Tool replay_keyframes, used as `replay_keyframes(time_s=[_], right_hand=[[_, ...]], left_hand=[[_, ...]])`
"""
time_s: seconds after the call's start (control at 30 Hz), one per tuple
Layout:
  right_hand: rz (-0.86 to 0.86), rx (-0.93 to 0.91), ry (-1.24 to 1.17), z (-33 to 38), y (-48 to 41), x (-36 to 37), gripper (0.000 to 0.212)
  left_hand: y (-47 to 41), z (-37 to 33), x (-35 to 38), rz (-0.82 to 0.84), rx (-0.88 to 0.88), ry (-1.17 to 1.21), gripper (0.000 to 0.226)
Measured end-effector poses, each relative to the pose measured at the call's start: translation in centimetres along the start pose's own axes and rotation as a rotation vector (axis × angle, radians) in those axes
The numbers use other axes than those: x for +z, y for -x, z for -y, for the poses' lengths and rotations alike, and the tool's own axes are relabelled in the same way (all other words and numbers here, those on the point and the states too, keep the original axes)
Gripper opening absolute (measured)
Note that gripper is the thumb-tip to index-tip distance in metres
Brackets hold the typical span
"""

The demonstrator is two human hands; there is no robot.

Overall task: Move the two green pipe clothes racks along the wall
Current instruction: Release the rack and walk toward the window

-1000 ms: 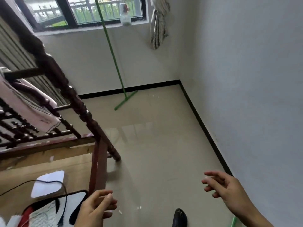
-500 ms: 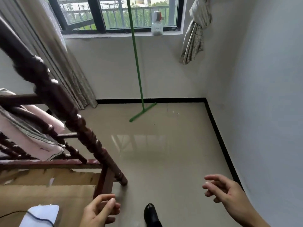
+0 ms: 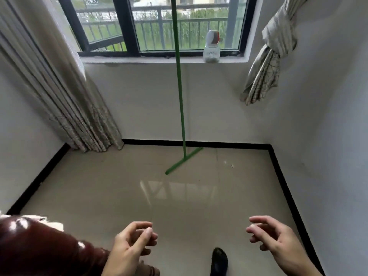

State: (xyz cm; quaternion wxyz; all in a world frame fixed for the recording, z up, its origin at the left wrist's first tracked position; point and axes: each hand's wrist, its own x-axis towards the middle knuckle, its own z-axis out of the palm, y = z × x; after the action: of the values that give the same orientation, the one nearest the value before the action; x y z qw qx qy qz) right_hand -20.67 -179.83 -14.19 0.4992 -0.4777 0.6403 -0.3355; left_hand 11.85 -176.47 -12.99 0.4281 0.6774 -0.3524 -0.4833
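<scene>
One green pipe clothes rack (image 3: 180, 100) stands by the far wall under the window. Its thin upright pole rises past the top of the frame, and its foot bar (image 3: 184, 160) lies slanted on the tile floor, one end at the black skirting. A second rack is not visible. My left hand (image 3: 132, 247) hovers low at the bottom centre, fingers loosely curled, holding nothing. My right hand (image 3: 275, 239) hovers at the bottom right, fingers apart and empty. Both hands are well short of the rack.
A dark wooden bedpost (image 3: 39, 248) fills the bottom left corner. A long curtain (image 3: 65, 100) hangs at the left; a knotted curtain (image 3: 268, 56) hangs at the right. A bottle (image 3: 212, 47) stands on the windowsill. My dark shoe (image 3: 219, 260) is on the glossy floor.
The view has swung left and forward past the bed frame toward the window wall. The rack now stands centred ahead and looks closer. Both hands stay empty, raised in front.
</scene>
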Motion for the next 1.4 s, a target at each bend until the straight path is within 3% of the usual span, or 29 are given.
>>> replay_keyframes(time_s=[0.27, 0.43, 0.67, 1.0, 1.4], right_hand=[[0.076, -0.033, 0.018, 6.0, -20.2, 2.3, 0.013], [0.196, -0.133, 0.103, 13.0, -31.7, 5.5, 0.011], [0.232, -0.187, 0.113, 19.8, -44.3, 12.6, 0.012], [-0.020, -0.101, -0.059, 25.9, -55.5, 22.5, 0.013], [-0.257, -0.066, -0.106, 30.4, -68.0, 22.9, 0.014]], left_hand=[[-14.3, -3.1, 0.1, -0.221, -0.071, 0.030, 0.012], [-22.9, -7.5, -1.2, -0.359, -0.022, 0.068, 0.013], [-35.5, -10.4, -5.0, -0.423, -0.025, 0.071, 0.012], [-59.6, -21.6, -11.9, -0.052, 0.076, -0.021, 0.009], [-77.9, -35.5, -3.9, 0.326, 0.319, -0.120, 0.009]])
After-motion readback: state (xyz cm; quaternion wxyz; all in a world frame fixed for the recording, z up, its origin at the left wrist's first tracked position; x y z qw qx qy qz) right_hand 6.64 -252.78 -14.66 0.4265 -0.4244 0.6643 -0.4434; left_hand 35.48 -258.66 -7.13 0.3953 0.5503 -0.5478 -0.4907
